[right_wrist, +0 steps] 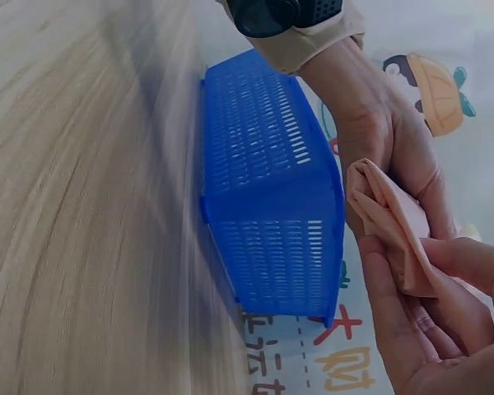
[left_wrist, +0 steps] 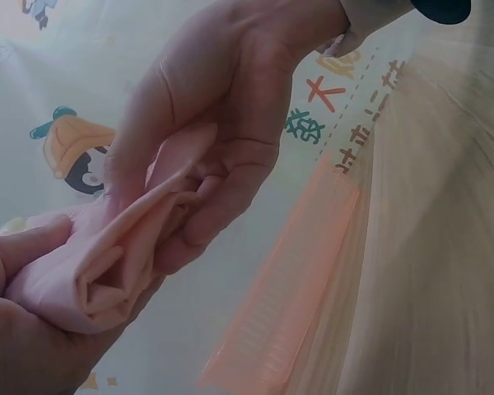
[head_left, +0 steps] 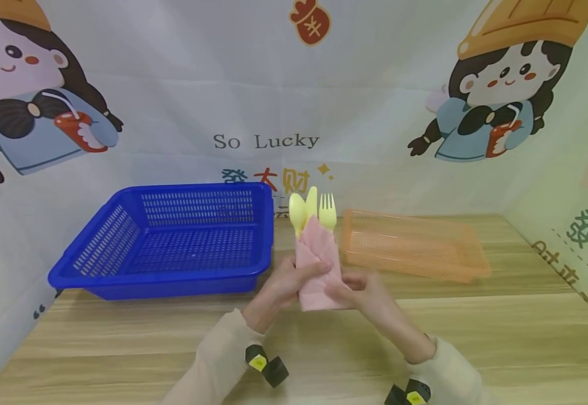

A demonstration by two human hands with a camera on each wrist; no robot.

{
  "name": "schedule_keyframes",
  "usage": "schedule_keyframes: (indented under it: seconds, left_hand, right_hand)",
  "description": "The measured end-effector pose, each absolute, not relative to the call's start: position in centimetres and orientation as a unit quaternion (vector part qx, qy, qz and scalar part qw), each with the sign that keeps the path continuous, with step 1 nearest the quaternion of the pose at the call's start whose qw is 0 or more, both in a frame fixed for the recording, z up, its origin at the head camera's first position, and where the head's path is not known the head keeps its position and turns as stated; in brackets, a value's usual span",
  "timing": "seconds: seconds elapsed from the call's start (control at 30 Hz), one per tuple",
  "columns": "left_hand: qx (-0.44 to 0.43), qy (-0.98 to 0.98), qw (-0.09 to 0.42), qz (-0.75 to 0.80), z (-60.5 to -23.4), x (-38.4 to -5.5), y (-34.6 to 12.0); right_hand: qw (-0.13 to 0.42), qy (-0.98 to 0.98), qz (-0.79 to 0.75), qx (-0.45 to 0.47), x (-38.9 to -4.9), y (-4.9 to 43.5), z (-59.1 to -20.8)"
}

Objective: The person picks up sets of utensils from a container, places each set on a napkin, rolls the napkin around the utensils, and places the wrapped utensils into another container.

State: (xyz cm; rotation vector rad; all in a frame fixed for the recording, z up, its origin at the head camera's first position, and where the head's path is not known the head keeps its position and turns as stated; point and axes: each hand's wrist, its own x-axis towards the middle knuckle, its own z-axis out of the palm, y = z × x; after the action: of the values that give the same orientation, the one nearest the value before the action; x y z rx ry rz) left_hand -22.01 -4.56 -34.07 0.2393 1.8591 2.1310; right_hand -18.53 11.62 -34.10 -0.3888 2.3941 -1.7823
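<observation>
A pink napkin [head_left: 319, 253] is wrapped round a yellow spoon [head_left: 297, 209], a yellow knife [head_left: 311, 201] and a yellow fork [head_left: 327, 211], whose heads stick out of its top. My left hand [head_left: 287, 280] grips the bundle from the left, thumb across the front. On the other side, my right hand [head_left: 367, 292] pinches the napkin's lower right edge between thumb and fingers. Seen from the left wrist, the napkin's folded lower end [left_wrist: 107, 288] shows several layers. The cutlery handles are hidden inside the cloth.
A blue plastic basket [head_left: 162, 275] stands on the wooden table [head_left: 147, 343] at the left. Behind my right hand lies a shallow orange basket [head_left: 415, 244]. A printed cloth [head_left: 375, 112] hangs behind the table.
</observation>
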Motion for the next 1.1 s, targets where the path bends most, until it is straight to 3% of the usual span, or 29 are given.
schedule_keyframes:
  seconds: [0.23,0.53,0.77,1.1]
  left_hand:
    - [0.08,0.656,0.183,0.728,-34.4,-21.8,-4.6]
    - [0.098,0.7,0.167,0.687,-34.7,-21.3,-4.6]
    - [0.142,0.734,0.15,0.647,-34.8,-20.6,-5.0]
    - [0.111,0.684,0.14,0.708,-35.0,-20.2,-4.7]
  right_hand:
    - [0.089,0.793,-0.592,-0.112,-18.3,11.6,-34.4]
    - [0.087,0.801,-0.587,-0.08,-18.1,11.9,-34.8]
    - [0.05,0.799,-0.596,-0.063,-18.1,12.4,-34.0]
    - [0.016,0.803,-0.593,-0.058,-18.1,12.1,-33.4]
